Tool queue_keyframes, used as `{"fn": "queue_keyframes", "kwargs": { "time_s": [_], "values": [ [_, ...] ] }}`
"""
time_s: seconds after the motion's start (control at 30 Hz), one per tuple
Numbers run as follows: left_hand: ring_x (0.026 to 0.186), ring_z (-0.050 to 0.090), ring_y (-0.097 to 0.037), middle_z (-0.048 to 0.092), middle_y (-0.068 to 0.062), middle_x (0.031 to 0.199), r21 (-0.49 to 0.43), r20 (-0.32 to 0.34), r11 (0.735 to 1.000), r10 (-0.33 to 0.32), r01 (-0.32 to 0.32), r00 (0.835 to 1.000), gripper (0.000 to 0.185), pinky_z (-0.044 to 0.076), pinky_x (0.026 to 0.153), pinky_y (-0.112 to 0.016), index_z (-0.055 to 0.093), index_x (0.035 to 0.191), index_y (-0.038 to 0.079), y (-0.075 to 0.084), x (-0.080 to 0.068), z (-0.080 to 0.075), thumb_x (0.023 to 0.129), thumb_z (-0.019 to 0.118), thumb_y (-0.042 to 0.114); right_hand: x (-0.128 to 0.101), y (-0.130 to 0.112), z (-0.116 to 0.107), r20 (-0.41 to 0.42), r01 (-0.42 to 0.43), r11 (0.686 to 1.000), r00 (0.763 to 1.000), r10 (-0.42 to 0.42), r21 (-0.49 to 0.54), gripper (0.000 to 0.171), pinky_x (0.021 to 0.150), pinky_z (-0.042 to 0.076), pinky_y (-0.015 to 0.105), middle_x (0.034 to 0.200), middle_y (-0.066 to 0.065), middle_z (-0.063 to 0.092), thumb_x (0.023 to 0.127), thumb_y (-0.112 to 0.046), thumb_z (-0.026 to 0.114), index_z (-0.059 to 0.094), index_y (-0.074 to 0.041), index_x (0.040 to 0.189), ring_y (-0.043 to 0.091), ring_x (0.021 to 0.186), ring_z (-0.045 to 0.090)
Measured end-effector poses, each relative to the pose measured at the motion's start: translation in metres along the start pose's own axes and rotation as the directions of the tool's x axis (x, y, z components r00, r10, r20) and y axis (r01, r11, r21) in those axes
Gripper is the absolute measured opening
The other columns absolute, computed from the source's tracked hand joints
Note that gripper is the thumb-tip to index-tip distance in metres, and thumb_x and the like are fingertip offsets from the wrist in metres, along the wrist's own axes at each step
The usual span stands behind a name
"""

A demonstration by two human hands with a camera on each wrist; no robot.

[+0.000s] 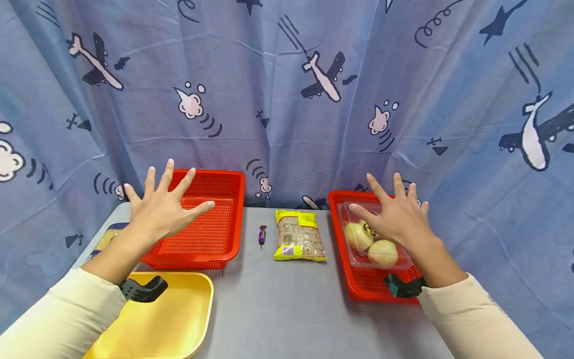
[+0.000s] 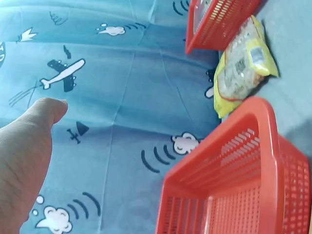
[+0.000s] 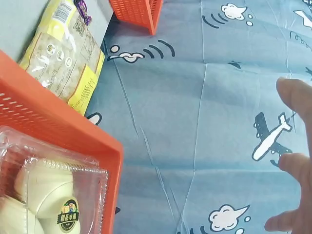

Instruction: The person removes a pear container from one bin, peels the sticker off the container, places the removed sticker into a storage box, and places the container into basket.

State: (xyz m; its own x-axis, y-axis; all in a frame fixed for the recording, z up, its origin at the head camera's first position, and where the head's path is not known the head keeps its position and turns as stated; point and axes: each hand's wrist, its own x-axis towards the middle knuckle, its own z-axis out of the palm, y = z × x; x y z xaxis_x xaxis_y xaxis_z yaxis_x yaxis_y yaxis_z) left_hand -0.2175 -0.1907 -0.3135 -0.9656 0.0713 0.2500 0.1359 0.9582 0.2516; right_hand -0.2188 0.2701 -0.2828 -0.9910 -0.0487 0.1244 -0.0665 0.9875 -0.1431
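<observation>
My left hand (image 1: 161, 212) is held up with spread fingers above a red basket (image 1: 241, 219) on the left, and nothing is in it. Over the right red basket (image 1: 354, 289) hovers my right hand (image 1: 399, 217), its fingers also spread and holding nothing. Inside that basket a clear plastic box (image 1: 354, 257) holds pale round fruits (image 1: 383, 253); the hand covers part of it. Between the baskets lie a yellow-edged clear food bag (image 1: 299, 237) and a small purple wrapped candy (image 1: 262, 235). The left wrist view shows the food bag (image 2: 241, 68) beyond the left basket (image 2: 268, 146).
A yellow tray (image 1: 179, 319) stands at the front left, partly under the left forearm. Behind that arm, a yellowish package (image 1: 107, 238) is partly hidden. A blue patterned curtain (image 1: 287, 99) hangs along the back of the grey table (image 1: 278, 309).
</observation>
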Motion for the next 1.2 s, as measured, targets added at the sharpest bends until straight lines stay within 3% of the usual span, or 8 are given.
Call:
{"fn": "queue_keyframes", "kwargs": {
  "time_s": [0.47,0.83,1.2],
  "values": [
    [0.14,-0.005,-0.048,-0.001,-0.016,0.159,-0.021,-0.013,0.999,0.033,-0.034,0.999,0.095,-0.013,0.091,-0.078,0.023,0.155,0.026,0.025,-0.001,0.017,0.08,0.037,0.083,0.007,0.025,0.004,-0.02,0.003,0.999,1.0,-0.002,0.037,0.096,0.094,0.006,0.079,0.153,0.034,0.003,0.081,-0.081,0.039,0.007,-0.032,0.156,0.063,0.131,0.005],
    [0.14,-0.002,-0.048,0.001,-0.013,0.16,-0.061,-0.017,0.996,0.064,-0.064,0.998,0.098,-0.013,0.096,-0.073,0.024,0.155,0.028,0.05,-0.001,0.033,0.076,0.035,0.086,0.015,0.044,0.005,-0.004,-0.024,0.998,1.0,0.024,0.053,0.098,0.094,0.008,0.078,0.151,0.035,0.004,0.081,-0.08,0.04,0.005,-0.028,0.156,0.063,0.13,0.007],
    [0.142,0.0,-0.042,0.002,-0.007,0.161,-0.075,-0.003,0.992,0.1,-0.1,0.995,0.094,-0.009,0.1,-0.071,0.024,0.154,0.032,0.089,-0.004,0.051,0.077,0.045,0.082,0.021,0.064,0.015,-0.009,-0.035,0.998,0.999,0.036,0.056,0.094,0.09,0.018,0.078,0.149,0.038,0.01,0.086,-0.075,0.039,0.005,-0.023,0.156,0.063,0.127,0.015]
  ]
}}
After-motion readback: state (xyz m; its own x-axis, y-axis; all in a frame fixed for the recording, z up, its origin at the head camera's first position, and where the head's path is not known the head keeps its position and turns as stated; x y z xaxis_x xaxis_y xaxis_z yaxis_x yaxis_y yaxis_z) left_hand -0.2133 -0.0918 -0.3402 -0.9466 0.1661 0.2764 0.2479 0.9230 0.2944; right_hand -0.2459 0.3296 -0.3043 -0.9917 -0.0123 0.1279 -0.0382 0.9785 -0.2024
